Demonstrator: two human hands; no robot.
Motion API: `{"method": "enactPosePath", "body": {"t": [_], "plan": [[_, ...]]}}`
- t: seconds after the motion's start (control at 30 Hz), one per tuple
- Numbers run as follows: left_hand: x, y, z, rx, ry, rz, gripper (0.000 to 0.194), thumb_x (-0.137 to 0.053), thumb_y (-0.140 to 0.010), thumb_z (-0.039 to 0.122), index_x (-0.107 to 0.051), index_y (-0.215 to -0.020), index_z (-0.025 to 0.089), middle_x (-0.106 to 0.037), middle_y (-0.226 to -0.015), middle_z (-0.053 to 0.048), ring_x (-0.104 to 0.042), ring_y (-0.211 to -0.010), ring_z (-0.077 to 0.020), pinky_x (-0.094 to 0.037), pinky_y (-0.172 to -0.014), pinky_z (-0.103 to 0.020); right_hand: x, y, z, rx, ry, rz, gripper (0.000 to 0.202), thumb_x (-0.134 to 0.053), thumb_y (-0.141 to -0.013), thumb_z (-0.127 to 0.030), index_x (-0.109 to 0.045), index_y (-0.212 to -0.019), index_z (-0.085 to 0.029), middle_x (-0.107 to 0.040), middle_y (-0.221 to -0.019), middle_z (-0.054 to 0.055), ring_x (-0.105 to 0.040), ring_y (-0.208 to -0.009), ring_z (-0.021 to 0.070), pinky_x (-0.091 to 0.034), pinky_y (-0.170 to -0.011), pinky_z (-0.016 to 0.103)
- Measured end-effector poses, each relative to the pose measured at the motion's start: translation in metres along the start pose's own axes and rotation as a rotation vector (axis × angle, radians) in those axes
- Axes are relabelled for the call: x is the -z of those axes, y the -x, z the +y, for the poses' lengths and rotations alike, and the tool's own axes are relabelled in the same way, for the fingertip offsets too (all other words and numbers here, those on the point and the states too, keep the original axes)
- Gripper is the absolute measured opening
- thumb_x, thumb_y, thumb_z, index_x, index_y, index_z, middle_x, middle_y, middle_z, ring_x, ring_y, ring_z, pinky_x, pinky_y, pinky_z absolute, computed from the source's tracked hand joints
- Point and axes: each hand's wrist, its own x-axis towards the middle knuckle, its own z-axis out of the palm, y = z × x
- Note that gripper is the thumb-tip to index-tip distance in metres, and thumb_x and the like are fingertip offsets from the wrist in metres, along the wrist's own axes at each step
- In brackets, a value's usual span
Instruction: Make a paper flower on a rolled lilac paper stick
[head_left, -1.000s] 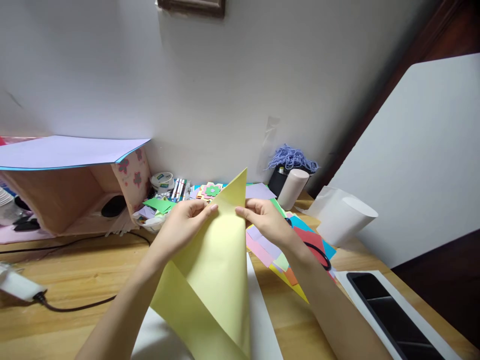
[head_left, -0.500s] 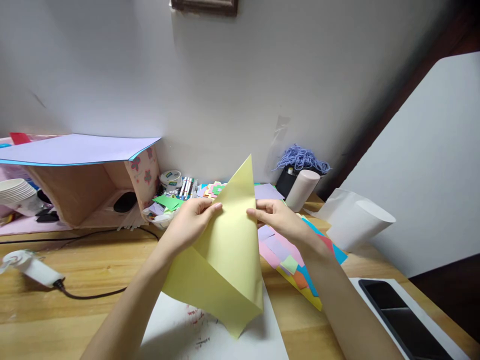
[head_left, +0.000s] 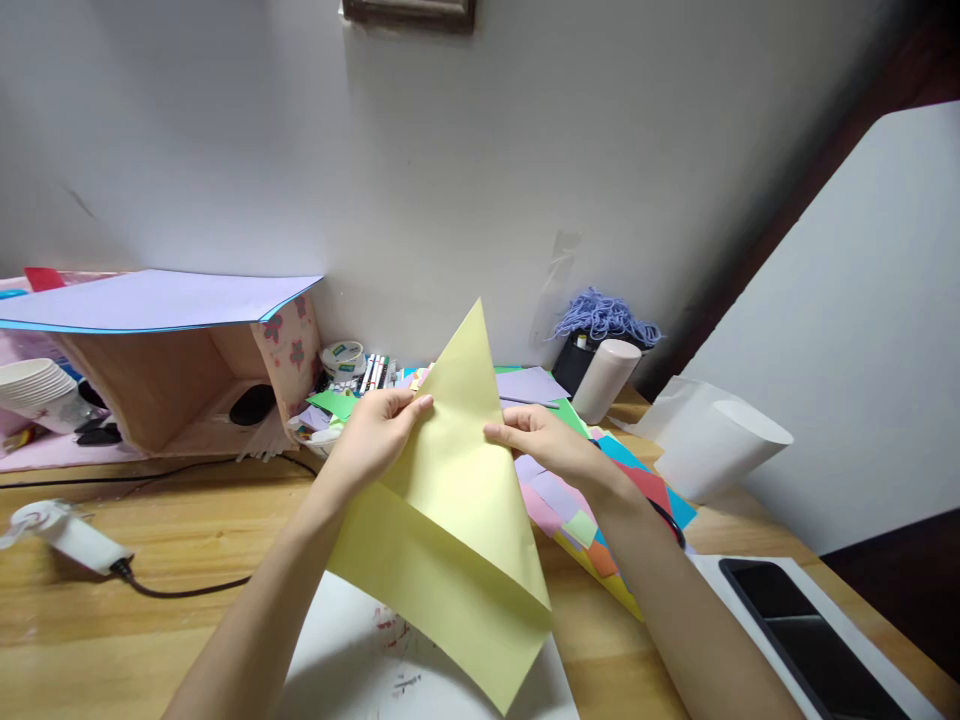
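Note:
A large yellow sheet of paper [head_left: 457, 480] is held up over the desk, its pointed tip upward and one layer lapping diagonally across another. My left hand [head_left: 382, 430] pinches its left edge, thumb in front and fingers partly behind. On the opposite edge my right hand [head_left: 544, 440] grips the same paper between thumb and fingers. Beneath hangs a white sheet [head_left: 352, 650] lying flat on the desk, with red and dark marks on it. The back of the yellow paper is hidden.
Coloured paper pieces [head_left: 570, 500] lie right of the yellow sheet. A phone [head_left: 806, 630] rests at the right, near a rolled white paper [head_left: 720, 450]. On the left are a white corded device [head_left: 75, 540] and an open box [head_left: 172, 390]. Blue yarn [head_left: 606, 315] tops a black holder behind.
The yellow paper has tilted, its tip shifting left and its lower corner swinging right and down. My right hand has moved slightly left and lower; both hands keep their hold.

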Motion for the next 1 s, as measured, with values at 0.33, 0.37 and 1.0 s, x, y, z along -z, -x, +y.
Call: {"method": "enactPosePath", "body": {"t": [0.33, 0.37, 1.0], "plan": [[0.004, -0.002, -0.003, 0.036, 0.071, 0.001, 0.04, -0.053, -0.072, 0.052, -0.063, -0.072, 0.013, -0.067, -0.072, -0.005, -0.059, -0.063, -0.0183, -0.042, -0.051, -0.023, 0.0, 0.001, 0.001, -0.031, -0.034, -0.1, 0.036, -0.066, -0.07, -0.039, -0.065, -0.095, -0.013, -0.068, -0.082, 0.005, -0.063, -0.074, 0.0156, -0.049, -0.066, 0.026], [0.004, -0.002, -0.003, 0.039, 0.058, 0.009, 0.04, -0.053, -0.072, 0.052, -0.064, -0.072, 0.013, -0.067, -0.072, -0.005, -0.059, -0.063, -0.0185, -0.042, -0.051, -0.023, 0.0, 0.0, 0.003, -0.032, -0.029, -0.105, 0.036, -0.067, -0.069, -0.038, -0.065, -0.095, -0.013, -0.068, -0.081, 0.005, -0.063, -0.073, 0.0157, -0.05, -0.065, 0.026], [0.012, 0.0, -0.003, 0.131, 0.103, -0.1, 0.045, -0.056, -0.068, 0.056, -0.064, -0.078, 0.013, -0.068, -0.079, -0.008, -0.062, -0.067, -0.0209, -0.045, -0.054, -0.026, 0.007, 0.0, 0.003, -0.023, 0.016, -0.024, 0.037, -0.062, -0.073, -0.041, -0.064, -0.098, -0.014, -0.068, -0.088, 0.007, -0.062, -0.08, 0.0179, -0.049, -0.068, 0.028]]}}
